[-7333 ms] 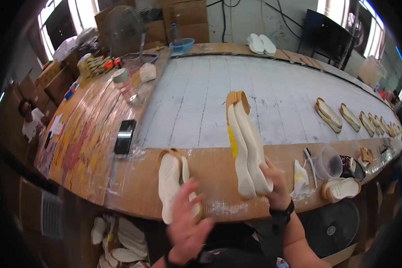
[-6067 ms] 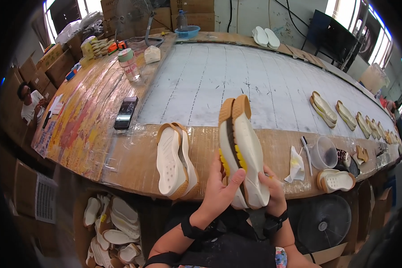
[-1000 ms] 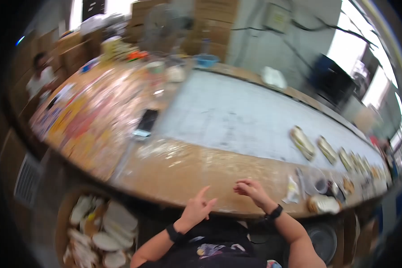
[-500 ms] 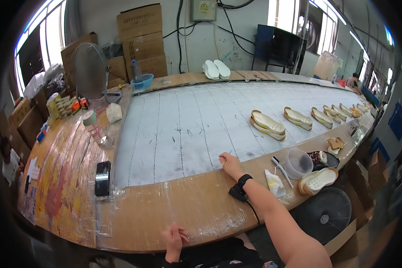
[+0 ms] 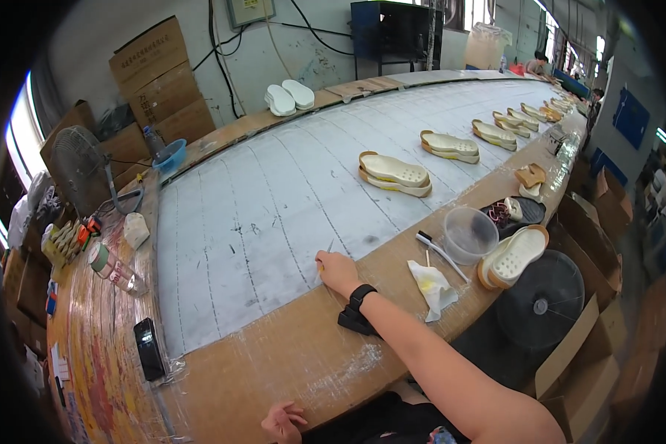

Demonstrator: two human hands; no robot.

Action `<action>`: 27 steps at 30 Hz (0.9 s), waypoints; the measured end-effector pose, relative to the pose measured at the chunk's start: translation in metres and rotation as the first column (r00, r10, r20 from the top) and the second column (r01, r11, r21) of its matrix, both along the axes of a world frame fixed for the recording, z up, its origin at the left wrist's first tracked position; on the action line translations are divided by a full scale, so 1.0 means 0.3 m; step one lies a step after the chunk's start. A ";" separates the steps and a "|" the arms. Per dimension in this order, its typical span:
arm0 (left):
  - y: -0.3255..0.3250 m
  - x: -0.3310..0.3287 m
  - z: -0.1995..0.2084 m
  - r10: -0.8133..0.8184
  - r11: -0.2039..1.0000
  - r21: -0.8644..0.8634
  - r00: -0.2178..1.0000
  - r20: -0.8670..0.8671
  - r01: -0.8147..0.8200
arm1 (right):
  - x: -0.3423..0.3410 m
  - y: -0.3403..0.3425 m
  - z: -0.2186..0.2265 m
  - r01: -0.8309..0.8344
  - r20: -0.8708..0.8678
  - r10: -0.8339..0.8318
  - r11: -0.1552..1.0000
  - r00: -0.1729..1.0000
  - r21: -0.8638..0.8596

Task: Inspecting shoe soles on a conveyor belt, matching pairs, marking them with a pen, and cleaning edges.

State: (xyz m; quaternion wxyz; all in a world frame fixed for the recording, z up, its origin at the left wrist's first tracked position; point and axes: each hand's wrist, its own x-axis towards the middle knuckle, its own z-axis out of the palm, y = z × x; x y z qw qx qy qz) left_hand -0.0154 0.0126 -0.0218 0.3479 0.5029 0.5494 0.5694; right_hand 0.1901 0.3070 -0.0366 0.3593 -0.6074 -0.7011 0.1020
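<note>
My right hand (image 5: pixel 338 272), with a black strap on the wrist, rests at the near edge of the white work surface (image 5: pixel 222 244). Its fingers are pinched together; a small yellowish bit shows at the fingertips, too little to name. Low in the picture, my left hand (image 5: pixel 283 423) sits at the table's front edge, fingers loosely bent and apart, holding nothing. Beyond my right hand, a pair of cream shoe soles (image 5: pixel 394 172) with tan rims lies on the white surface. Several more pairs (image 5: pixel 450 144) run in a row toward the far right.
Right of my arm lie a stained white cloth (image 5: pixel 431 287), a black-and-white brush (image 5: pixel 444 255), a clear tub (image 5: pixel 471 234), a dark shoe (image 5: pixel 514 213) and another sole pair (image 5: pixel 513 256). A phone (image 5: pixel 149 349) and bottle (image 5: pixel 115 268) are left. White soles (image 5: pixel 290 97) stand on the far ledge.
The whole view has turned to the right, so the soles and table things appear further left. My right hand stays pinched at the near edge; my left hand's fingers have loosened slightly.
</note>
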 end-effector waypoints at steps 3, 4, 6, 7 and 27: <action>-0.002 0.009 0.018 0.023 0.997 -0.070 0.999 -0.047 -0.027 | 0.005 -0.003 -0.001 -0.014 0.003 0.014 0.999 1.000 -0.033; -0.002 0.011 0.022 0.045 0.989 -0.137 0.997 -0.058 -0.053 | 0.006 -0.004 -0.003 -0.015 0.011 0.016 0.998 1.000 -0.068; 0.001 0.016 0.024 0.063 0.989 -0.129 0.998 -0.032 -0.066 | 0.008 -0.003 0.000 -0.027 0.006 0.028 0.999 1.000 -0.035; -0.001 0.018 0.022 0.080 0.990 -0.120 0.997 -0.005 -0.080 | 0.006 -0.006 0.002 -0.040 0.004 0.040 0.999 0.999 0.000; 0.000 0.027 -0.010 0.100 0.994 -0.036 0.993 -0.057 -0.102 | 0.032 -0.012 0.005 -0.033 0.016 0.033 0.999 0.999 -0.003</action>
